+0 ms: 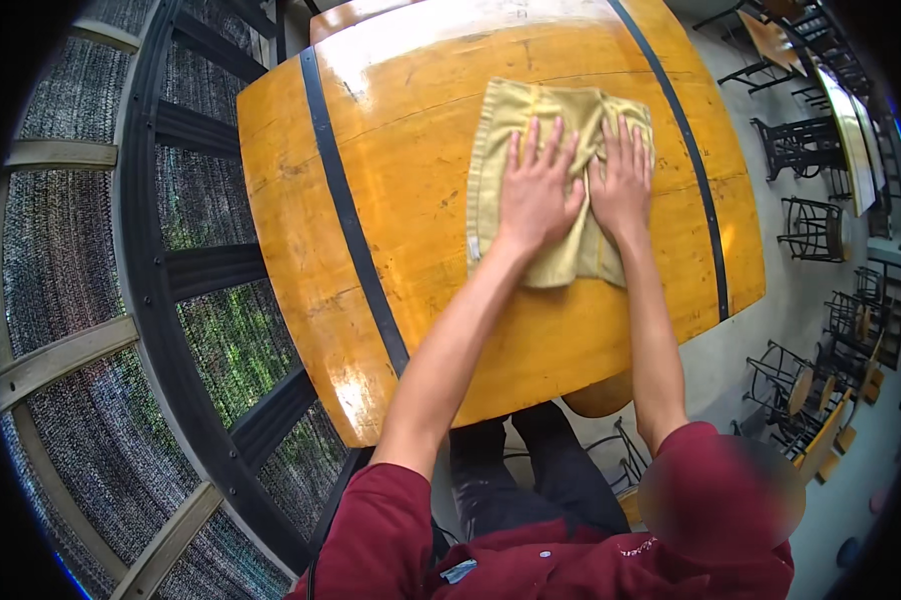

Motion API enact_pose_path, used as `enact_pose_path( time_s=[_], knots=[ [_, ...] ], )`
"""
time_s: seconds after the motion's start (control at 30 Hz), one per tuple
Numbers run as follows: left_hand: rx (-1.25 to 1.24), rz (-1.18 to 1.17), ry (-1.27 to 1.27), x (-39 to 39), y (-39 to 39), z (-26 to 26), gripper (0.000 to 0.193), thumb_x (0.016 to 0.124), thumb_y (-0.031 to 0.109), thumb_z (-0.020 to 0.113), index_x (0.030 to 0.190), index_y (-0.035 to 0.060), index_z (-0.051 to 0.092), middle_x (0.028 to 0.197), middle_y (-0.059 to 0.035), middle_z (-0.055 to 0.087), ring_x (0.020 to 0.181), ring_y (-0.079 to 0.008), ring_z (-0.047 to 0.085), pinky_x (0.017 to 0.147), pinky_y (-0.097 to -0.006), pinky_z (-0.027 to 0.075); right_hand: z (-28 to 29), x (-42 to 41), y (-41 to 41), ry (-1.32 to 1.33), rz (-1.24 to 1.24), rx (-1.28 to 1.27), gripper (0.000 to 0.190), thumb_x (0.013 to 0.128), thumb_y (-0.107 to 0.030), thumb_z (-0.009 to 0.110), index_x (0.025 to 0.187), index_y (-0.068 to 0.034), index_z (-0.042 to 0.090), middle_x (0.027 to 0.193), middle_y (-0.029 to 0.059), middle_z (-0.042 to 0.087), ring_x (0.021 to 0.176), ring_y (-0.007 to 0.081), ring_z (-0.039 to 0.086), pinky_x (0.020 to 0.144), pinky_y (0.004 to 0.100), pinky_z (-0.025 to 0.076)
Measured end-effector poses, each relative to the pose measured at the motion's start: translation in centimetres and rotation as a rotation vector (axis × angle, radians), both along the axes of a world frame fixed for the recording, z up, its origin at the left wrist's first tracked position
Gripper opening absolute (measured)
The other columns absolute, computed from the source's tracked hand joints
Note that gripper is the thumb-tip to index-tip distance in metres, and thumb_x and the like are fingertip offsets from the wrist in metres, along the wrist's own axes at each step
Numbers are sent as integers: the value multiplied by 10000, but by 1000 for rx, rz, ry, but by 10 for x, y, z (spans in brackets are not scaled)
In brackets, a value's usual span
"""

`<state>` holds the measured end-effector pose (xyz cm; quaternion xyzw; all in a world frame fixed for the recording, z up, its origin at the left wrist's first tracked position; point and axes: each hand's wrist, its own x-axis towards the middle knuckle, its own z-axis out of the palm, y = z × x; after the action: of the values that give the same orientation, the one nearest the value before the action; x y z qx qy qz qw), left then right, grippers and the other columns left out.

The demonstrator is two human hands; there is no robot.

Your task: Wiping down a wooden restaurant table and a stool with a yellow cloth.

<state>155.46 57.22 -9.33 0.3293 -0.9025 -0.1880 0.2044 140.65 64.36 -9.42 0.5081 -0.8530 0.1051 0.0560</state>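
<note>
A yellow-tan cloth (559, 262) with stitched hems lies spread on a varnished wooden table top (413, 195). My left hand (538, 191) presses flat on the middle of it, fingers apart. Beside it, my right hand (621, 176) rests palm down on the cloth's right part, its fingers closer together and its thumb apart. Between the two hands the fabric is wrinkled into folds. A small pale tag (474, 247) shows at the cloth's left edge. Neither hand visibly grips the fabric; what lies under the palms is hidden.
Dark metal strips (345, 202) cross the table near both ends. To the left runs a black metal frame (139, 225) with mesh panels. A round wooden seat (600, 394) shows under the near edge. Metal-framed stools (814, 229) and other tables (844, 142) stand on the right.
</note>
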Motion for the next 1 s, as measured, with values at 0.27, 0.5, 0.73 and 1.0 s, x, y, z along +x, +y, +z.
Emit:
enact_pose_path(
  time_s=[0.27,0.5,0.73,1.0],
  knots=[
    [-24,451,-304,72,-174,2,673,1072,513,371,1680,242,276,1767,-63,186,1636,-301,119,1329,-491,32,-26,49,-234,-65,323,-41,607,1118,-480,271,1684,-261,265,1760,89,205,1622,342,176,1334,484,102],
    [-110,605,-234,148,-170,-19,675,1035,461,457,1653,202,371,1744,-104,274,1619,-352,196,1320,-506,85,-22,157,-210,-186,522,-297,530,1073,-344,448,1561,-145,502,1651,125,439,1543,369,372,1292,513,244],
    [-80,524,-192,183,-42,12,736,940,349,589,1619,125,417,1732,-138,292,1607,-402,201,1310,-532,102,2,185,-73,-251,585,-281,514,1047,-308,502,1517,-101,538,1637,108,457,1545,319,373,1292,493,251],
    [66,270,-240,125,114,31,763,953,368,555,1643,105,362,1760,-145,198,1631,-392,100,1316,-571,56,29,122,113,-321,476,-17,547,1005,-265,571,1530,-121,524,1667,72,415,1581,277,309,1304,470,233]
  ],
)
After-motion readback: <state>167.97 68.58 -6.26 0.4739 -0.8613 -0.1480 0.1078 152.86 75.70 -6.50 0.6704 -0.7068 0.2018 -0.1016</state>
